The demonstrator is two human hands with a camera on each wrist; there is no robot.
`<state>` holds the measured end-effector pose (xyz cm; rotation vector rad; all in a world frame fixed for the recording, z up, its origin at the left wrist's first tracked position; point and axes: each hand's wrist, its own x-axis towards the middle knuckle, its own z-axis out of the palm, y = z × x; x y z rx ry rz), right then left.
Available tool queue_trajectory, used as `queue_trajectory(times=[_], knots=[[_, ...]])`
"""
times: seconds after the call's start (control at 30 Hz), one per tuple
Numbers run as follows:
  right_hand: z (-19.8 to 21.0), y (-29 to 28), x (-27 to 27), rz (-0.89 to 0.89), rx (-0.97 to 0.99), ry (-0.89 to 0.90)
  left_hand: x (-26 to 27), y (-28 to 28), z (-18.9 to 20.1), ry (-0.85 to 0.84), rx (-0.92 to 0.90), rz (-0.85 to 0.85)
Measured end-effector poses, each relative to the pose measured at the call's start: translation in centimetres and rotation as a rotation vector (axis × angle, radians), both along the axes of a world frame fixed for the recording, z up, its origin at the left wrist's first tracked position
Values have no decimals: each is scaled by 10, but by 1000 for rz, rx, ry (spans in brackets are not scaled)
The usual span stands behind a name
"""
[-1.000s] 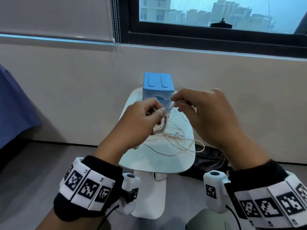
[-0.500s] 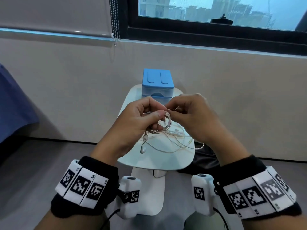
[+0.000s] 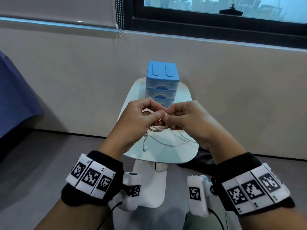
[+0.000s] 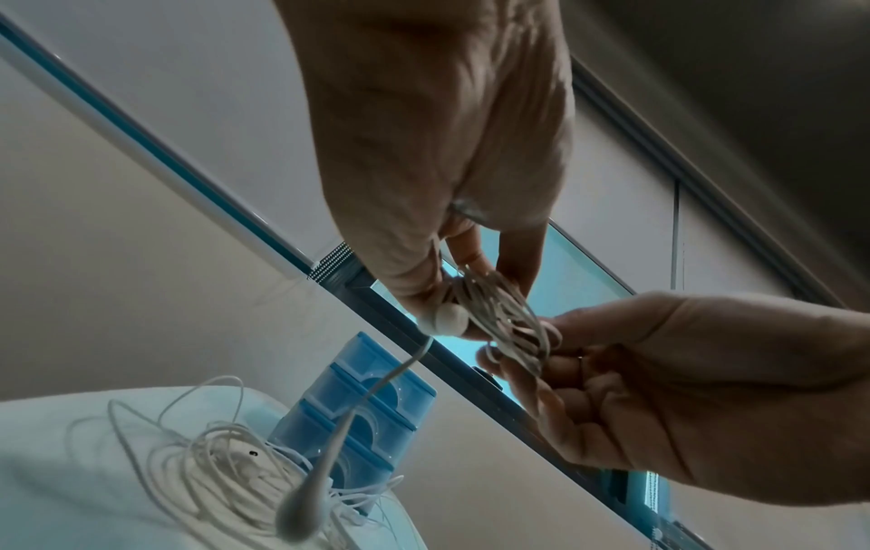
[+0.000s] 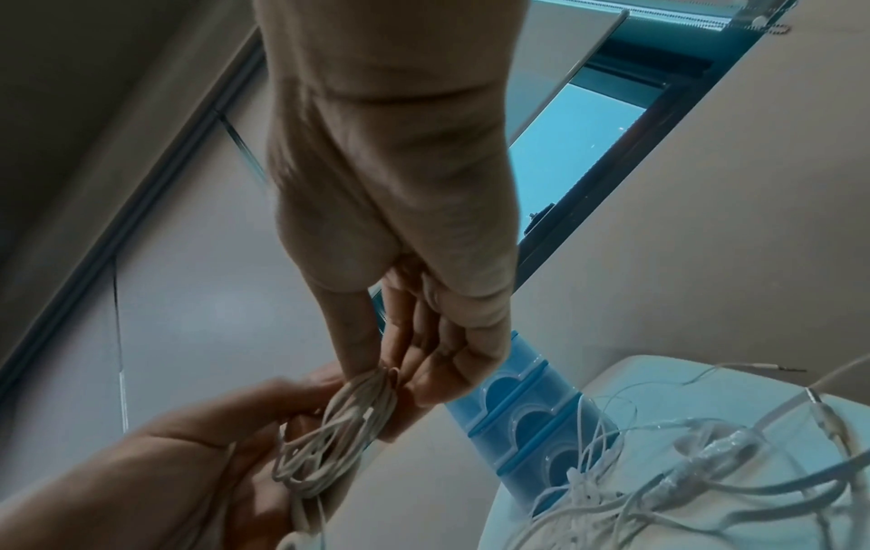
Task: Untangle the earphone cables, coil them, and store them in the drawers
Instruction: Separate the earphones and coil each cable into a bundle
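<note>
My left hand (image 3: 142,117) and right hand (image 3: 181,117) meet above the small white table (image 3: 186,156), both pinching a coiled bundle of white earphone cable (image 3: 157,127). The left wrist view shows that coil (image 4: 504,316) between the fingers of both hands. An earbud (image 3: 145,147) hangs from it on a short length of cable. In the right wrist view my right fingers pinch the top of the coil (image 5: 348,420). More tangled white cables (image 5: 683,476) lie on the table. A blue three-drawer box (image 3: 162,85) stands at the table's far end with its drawers closed.
The table stands on a white base (image 3: 149,183) on grey floor, against a beige wall under a dark-framed window (image 3: 216,22). A blue cloth (image 3: 15,100) is at the left. A dark object (image 3: 202,161) lies on the floor to the right of the table.
Both hands have moved closer together and lower over the table, and the coil between them has grown tighter. The head view has tilted down, so the drawer box shows its front.
</note>
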<state>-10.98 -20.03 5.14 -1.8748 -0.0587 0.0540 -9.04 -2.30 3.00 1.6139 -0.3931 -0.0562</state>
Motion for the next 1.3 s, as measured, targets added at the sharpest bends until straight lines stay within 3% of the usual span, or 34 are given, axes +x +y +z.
queue_trajectory(times=[0.2, 0.47, 0.7, 1.07, 1.3], knots=[[-2, 2, 1, -93, 213, 47, 2, 4, -9, 16, 38, 8], [0, -2, 0, -93, 509, 201, 4, 5, -13, 109, -135, -81], [5, 2, -2, -69, 183, 45, 9, 4, -13, 179, -169, -109], [-5, 6, -2, -192, -446, -515, 11, 0, -13, 214, -290, -80], [1, 9, -3, -249, -443, -427, 12, -3, -14, 143, -248, 0]])
